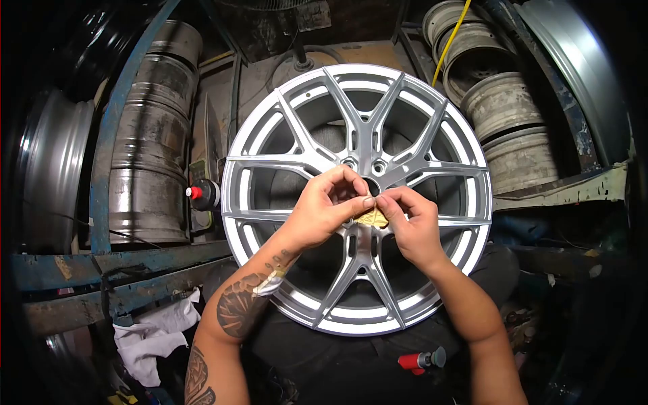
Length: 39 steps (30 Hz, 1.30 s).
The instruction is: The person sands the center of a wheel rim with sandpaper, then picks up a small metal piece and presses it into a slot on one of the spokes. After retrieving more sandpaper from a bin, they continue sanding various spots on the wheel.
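A silver multi-spoke car wheel (364, 246) lies face up in front of me, filling the middle of the view. Over its hub, my left hand (327, 202) and my right hand (413, 226) meet, thumbs and fingers pinched together. Between them is a small yellow-gold piece that looks like folded sandpaper (372, 217), gripped along its upper edge by both hands. My fingers cover part of the piece and part of the hub. Several lug holes (379, 166) show just above my fingertips.
Worn wheel barrels stand stacked on the left (150, 148) and right (503, 101), inside blue metal frames (128, 108). A dark bottle with a red cap (204, 195) is left of the wheel. Below lie a white cloth (158, 337) and a red tool with a grey disc (422, 361).
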Each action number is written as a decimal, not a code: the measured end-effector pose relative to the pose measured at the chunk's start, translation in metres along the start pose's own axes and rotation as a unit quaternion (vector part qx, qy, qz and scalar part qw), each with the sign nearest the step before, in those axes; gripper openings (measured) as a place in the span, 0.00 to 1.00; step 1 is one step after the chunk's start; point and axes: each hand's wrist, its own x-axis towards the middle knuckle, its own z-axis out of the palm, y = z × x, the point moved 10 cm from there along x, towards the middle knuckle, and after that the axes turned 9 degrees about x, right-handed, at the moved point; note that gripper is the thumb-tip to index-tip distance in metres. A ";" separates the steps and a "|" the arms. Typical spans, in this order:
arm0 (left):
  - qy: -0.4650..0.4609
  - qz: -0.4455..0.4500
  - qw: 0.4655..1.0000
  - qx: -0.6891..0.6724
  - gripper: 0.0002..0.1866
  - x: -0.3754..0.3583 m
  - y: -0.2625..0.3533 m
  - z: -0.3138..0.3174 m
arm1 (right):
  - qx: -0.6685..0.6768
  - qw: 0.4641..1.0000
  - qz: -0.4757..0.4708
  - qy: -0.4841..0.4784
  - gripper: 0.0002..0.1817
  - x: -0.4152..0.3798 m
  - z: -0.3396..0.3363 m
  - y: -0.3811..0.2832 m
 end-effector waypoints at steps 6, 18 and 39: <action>0.078 0.031 0.991 0.105 0.10 -0.007 0.001 -0.004 | -0.021 0.999 -0.021 0.015 0.05 -0.006 0.000 -0.005; 0.156 0.136 0.943 0.262 0.07 -0.022 0.033 0.000 | -0.028 0.999 0.024 -0.009 0.10 -0.005 0.006 0.000; 0.041 -0.012 0.999 0.017 0.10 -0.006 -0.010 -0.002 | -0.135 0.988 -0.070 -0.009 0.07 -0.005 0.005 -0.023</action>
